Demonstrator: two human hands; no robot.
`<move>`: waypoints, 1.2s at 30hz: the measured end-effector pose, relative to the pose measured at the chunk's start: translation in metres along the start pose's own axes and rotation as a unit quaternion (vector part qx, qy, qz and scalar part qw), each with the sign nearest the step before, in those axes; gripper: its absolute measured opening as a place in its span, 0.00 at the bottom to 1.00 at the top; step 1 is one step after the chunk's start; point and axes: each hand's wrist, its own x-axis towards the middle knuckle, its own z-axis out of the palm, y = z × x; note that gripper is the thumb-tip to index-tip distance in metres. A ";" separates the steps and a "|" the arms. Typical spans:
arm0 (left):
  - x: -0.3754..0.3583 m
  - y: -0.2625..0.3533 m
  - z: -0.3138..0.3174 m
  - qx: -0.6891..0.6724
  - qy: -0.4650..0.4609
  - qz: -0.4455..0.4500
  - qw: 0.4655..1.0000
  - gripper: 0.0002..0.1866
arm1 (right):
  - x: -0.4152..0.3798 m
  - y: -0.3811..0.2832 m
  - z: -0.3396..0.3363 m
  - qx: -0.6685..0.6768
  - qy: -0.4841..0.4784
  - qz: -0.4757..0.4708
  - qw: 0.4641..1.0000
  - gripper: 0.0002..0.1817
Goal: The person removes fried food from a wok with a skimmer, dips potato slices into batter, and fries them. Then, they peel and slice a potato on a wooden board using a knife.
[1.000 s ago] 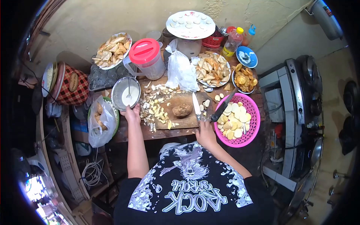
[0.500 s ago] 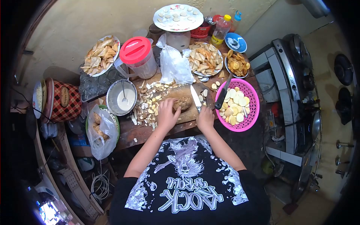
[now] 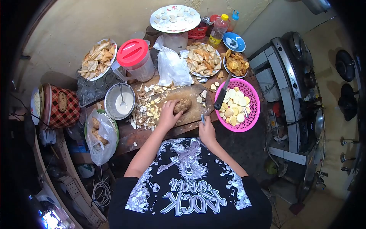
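My left hand (image 3: 167,115) rests on a brown unpeeled tuber (image 3: 183,104) lying on the wooden cutting board (image 3: 194,111). My right hand (image 3: 207,132) is at the board's near edge, closed on a knife (image 3: 203,119) of which only a short grey bit shows above the fingers. A heap of peelings and cut bits (image 3: 149,108) lies left of the tuber. To the right, a pink basket (image 3: 248,125) holds pale slices, and a second, black-handled knife (image 3: 222,96) leans across its rim.
A metal bowl of white batter with a spoon (image 3: 120,101) stands left of the peelings. Behind are a red-lidded pitcher (image 3: 133,58), a plastic bag (image 3: 173,68) and plates of fried chips (image 3: 202,59). A stove (image 3: 293,72) stands right. A bag of tubers (image 3: 99,131) hangs left.
My left hand left the batter bowl and came onto the tuber. My right hand drew the knife back off the board toward the near edge, so its blade no longer lies flat there.
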 end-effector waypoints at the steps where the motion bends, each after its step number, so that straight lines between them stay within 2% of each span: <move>1: 0.000 -0.001 0.001 -0.017 0.003 0.002 1.000 0.27 | -0.002 -0.006 -0.003 0.004 -0.019 -0.010 1.000 0.12; 3: -0.001 -0.002 0.002 -0.043 0.006 -0.005 0.999 0.26 | -0.004 -0.016 -0.006 0.010 -0.058 -0.030 0.998 0.13; 7: -0.001 -0.004 0.003 -0.056 0.008 -0.024 0.998 0.26 | -0.002 -0.017 -0.004 -0.065 -0.085 -0.069 0.992 0.13; 19: 0.000 -0.007 0.003 -0.082 0.009 -0.056 0.995 0.23 | 0.010 -0.062 -0.027 -0.178 -0.171 -0.005 0.969 0.18; 28: 0.005 -0.008 0.002 -0.108 0.008 -0.088 0.990 0.22 | 0.013 -0.074 -0.003 -0.193 -0.168 0.023 0.966 0.20; 36: 0.011 -0.007 -0.001 -0.086 -0.022 -0.087 0.992 0.23 | 0.026 -0.046 0.016 -0.179 -0.151 0.025 0.972 0.20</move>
